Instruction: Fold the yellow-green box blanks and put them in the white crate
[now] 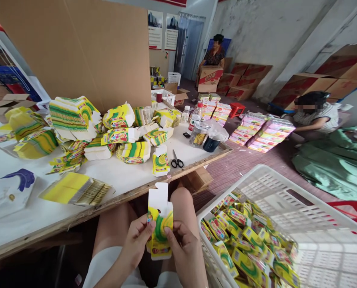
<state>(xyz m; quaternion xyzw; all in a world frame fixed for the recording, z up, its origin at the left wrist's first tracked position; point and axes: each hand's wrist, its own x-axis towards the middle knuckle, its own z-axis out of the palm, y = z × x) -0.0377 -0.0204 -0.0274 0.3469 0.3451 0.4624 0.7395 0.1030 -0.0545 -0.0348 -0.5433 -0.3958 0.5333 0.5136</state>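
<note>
Above my lap, a small yellow and green carton (161,232) is held between both hands, its white top flaps standing up and open. My left hand (138,236) pinches the carton's left edge with thumb and fingers. On the right edge, my right hand (183,242) grips it, thumb across the front. A single flat carton (161,162) lies on the table's front edge just beyond, with black scissors (177,161) beside it. Stacks of flattened cartons (73,116) are heaped across the table behind.
A white plastic basket (264,172) holding many folded cartons (250,240) stands at my right. The wooden table edge (106,208) runs before my knees. Bottles and a dark mug (212,144) sit at the table's right end. Two people are further back, near stacked boxes (247,76).
</note>
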